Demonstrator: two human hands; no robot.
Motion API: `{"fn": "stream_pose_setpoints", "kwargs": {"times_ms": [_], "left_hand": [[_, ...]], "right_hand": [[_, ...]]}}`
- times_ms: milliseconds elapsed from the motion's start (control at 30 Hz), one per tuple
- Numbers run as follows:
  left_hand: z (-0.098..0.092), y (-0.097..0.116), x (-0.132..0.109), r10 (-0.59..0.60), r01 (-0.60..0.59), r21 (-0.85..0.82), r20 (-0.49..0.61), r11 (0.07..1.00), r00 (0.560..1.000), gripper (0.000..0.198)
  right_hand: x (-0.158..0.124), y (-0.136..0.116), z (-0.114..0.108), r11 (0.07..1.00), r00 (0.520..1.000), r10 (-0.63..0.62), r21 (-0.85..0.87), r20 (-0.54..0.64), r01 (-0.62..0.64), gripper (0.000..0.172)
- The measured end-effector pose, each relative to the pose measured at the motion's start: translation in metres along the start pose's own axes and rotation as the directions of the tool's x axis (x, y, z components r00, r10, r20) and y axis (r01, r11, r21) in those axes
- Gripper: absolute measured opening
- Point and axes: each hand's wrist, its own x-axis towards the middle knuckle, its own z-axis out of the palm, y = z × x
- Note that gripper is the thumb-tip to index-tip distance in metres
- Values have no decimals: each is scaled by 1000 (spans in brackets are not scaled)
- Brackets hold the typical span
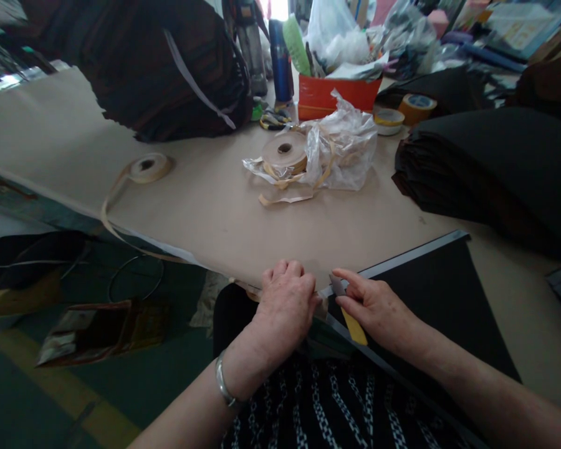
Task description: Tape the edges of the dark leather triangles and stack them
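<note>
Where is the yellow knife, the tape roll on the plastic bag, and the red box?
yellow knife (354, 325), head view, on its handle.
tape roll (285, 151), head view, top face.
red box (336, 96), head view, front wall.

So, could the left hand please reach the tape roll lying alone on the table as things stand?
Probably yes: bare tabletop lies between the left hand and the tape roll, with nothing in between.

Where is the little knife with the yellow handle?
In the head view, low and centre-right: the yellow-handled knife is in the right hand, beside the left hand.
</note>
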Motion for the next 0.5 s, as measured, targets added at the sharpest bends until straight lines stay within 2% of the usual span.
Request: {"fn": "stream_pose_setpoints", "kwargs": {"times_ms": [200,367,500], "left_hand": [[0,-2,5,20,-20,-10,16,1000,1000,14],[0,-2,6,21,-20,-40,24,999,1000,19],[3,5,1,95,-90,-104,43,991,995,19]], "right_hand": [[-6,-2,9,990,999,-23,-138,-39,18,38],[-7,2,19,938,997,-41,-347,-61,18,40],[-7,0,27,909,995,-70,-416,-72,34,40]]}}
